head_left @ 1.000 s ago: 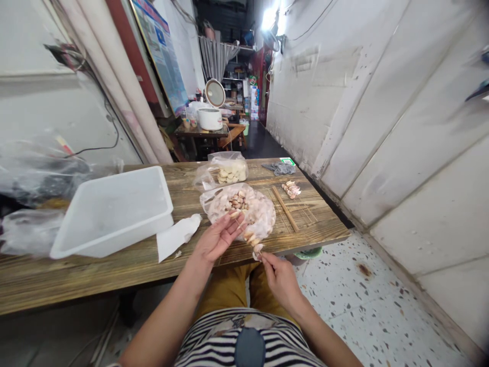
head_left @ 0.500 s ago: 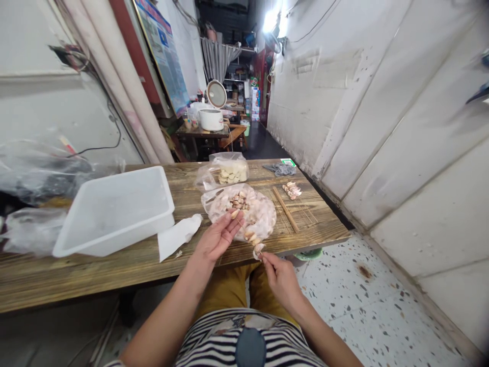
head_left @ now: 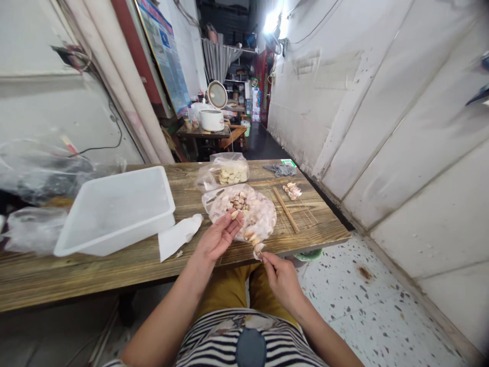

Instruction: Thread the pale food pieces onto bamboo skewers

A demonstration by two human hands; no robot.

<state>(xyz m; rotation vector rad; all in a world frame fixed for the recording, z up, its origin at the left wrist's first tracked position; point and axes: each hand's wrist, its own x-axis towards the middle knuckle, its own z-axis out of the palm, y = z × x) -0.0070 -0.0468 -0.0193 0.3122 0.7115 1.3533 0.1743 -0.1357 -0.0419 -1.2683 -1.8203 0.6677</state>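
My left hand (head_left: 218, 235) pinches a single garlic clove (head_left: 234, 214) between thumb and fingertips, palm turned up. In my right hand (head_left: 280, 275) is the lower end of a thin skewer with several garlic cloves (head_left: 252, 238) threaded on it; its other end points towards my left hand. Just beyond both hands lies an open plastic bag of unpeeled garlic cloves (head_left: 263, 211). To its right sit a bundle of bamboo skewers (head_left: 286, 210) and a small group of garlic skewers (head_left: 292, 190). Some loose skewers lie beside the bundle.
A white plastic tub (head_left: 114, 209) stands on the wooden table (head_left: 183, 176) at the left, beside a crumpled white paper (head_left: 179, 236). Behind the garlic lies a clear bag of pale slices (head_left: 232, 172). A grey cloth or glove (head_left: 280, 169) rests near the far edge.
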